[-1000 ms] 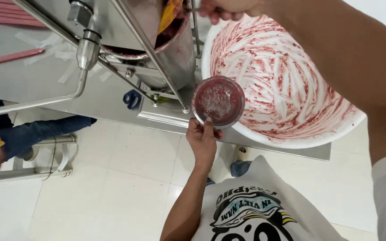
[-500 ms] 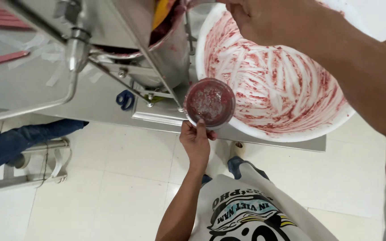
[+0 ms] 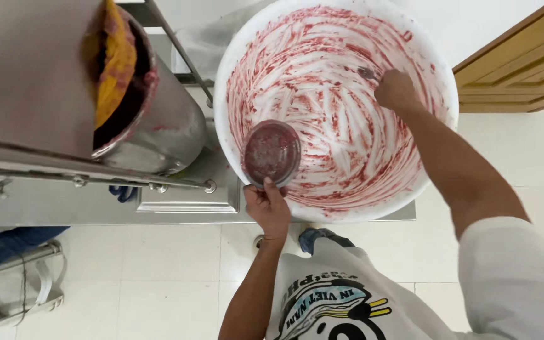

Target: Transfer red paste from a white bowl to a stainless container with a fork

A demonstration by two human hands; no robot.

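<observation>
The left hand [image 3: 269, 208] grips a small round cup [image 3: 272, 153] at the near rim of the big white basin [image 3: 237, 75] on the counter [image 3: 51, 204], seemingly to catch red paste, while the right hand [image 3: 396, 89], closed on a small tool, presses against the smeared far wall.

Glossy white plastic tub [image 3: 436, 82] smeared with wet red paste; small shiny metal bowl [image 3: 272, 153]; brushed steel machine [image 3: 33, 75]; smooth pale floor tiles [image 3: 158, 277]; varnished wooden door [image 3: 524, 69].

Left hand [image 3: 271, 208] holding small bowl [image 3: 272, 153], right hand [image 3: 396, 89] inside white basin [image 3: 439, 138]
</observation>
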